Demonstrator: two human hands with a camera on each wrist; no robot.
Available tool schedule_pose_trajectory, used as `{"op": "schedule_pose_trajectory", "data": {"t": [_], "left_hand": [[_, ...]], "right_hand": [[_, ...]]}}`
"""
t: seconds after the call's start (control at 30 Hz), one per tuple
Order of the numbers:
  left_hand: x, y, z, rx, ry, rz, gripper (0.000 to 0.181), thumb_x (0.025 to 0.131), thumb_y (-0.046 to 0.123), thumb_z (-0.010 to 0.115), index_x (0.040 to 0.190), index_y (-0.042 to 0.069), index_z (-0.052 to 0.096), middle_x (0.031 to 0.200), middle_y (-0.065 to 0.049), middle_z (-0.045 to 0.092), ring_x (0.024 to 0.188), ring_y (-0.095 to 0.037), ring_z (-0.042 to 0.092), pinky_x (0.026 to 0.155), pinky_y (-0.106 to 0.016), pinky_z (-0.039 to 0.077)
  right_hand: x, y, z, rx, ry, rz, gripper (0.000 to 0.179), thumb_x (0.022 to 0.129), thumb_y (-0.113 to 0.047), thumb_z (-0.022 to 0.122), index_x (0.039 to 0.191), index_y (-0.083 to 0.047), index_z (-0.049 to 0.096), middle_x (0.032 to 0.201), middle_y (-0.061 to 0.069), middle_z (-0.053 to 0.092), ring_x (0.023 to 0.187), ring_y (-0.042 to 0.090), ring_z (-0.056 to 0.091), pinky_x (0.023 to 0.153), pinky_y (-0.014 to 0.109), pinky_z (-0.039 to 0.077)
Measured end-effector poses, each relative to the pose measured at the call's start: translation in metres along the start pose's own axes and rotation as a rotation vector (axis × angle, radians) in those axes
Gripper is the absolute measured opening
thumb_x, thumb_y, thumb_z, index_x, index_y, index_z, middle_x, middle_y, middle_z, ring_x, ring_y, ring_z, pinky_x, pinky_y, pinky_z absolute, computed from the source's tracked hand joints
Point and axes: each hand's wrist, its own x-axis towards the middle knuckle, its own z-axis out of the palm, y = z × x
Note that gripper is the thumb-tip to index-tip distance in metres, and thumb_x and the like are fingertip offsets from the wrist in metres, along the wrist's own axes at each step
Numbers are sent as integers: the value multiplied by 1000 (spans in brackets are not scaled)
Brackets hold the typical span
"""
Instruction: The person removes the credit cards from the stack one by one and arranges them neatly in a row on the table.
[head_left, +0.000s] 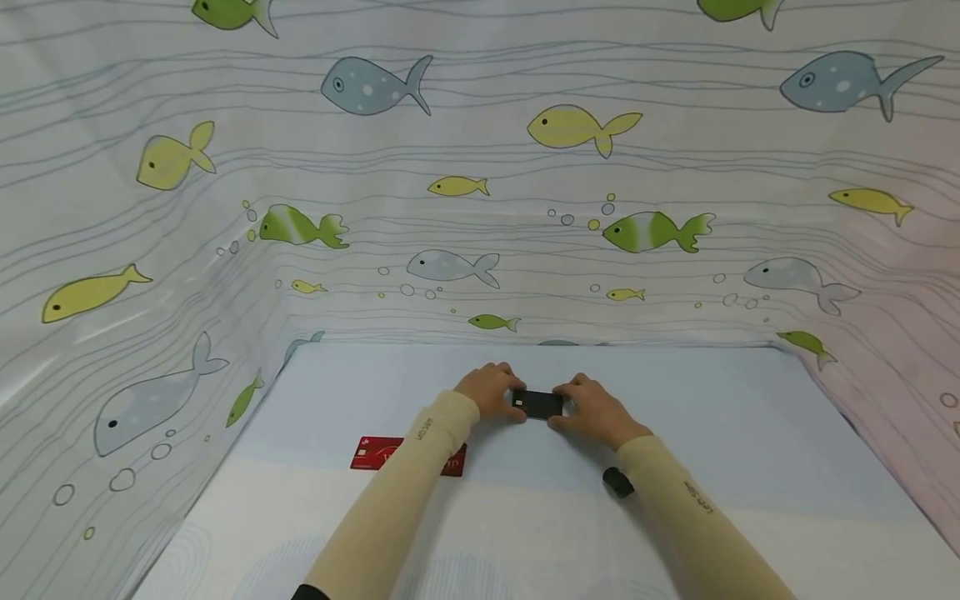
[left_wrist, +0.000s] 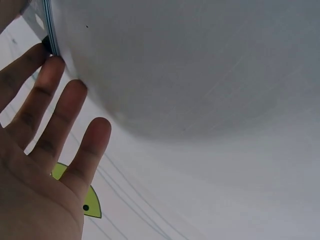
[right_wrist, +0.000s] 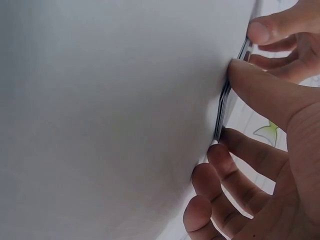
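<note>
A small stack of bank-type cards, dark on top with a chip at its left end, lies flat on the white table far from me. Its thin layered edges show in the right wrist view. My left hand holds the left end, with thumb at the near corner and fingers at the far one. My right hand grips the right end the same way, thumb near and forefinger far. The other fingers of the left hand are spread, their tips low at the table surface.
Red cards with a chip and pale lettering lie on the table at the left, partly hidden under my left forearm. A black rounded object shows against the right sleeve. Fish-patterned cloth walls enclose the table's back and sides.
</note>
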Motion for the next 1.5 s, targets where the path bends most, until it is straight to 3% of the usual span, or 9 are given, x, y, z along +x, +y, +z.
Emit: {"op": "schedule_pose_trajectory", "data": {"t": [0.83,1.5], "left_hand": [[-2,-1,-1,39,36,24,53,82,49,82,126,20,72,119,1,64,103,-17,60,93,-35,51],[-6,3,2,110,77,34,54,84,53,79,127,21,71,120,0,64,105,-18,61,94,-35,50]], "right_hand": [[-2,-4,2,-16,18,17,57,86,-37,81,133,-10,65,118,7,56,107,24,55,94,49,50],[-3,-4,5,-29,42,29,57,87,-36,82,133,-9,64,122,11,56,114,28,56,98,52,49]]}}
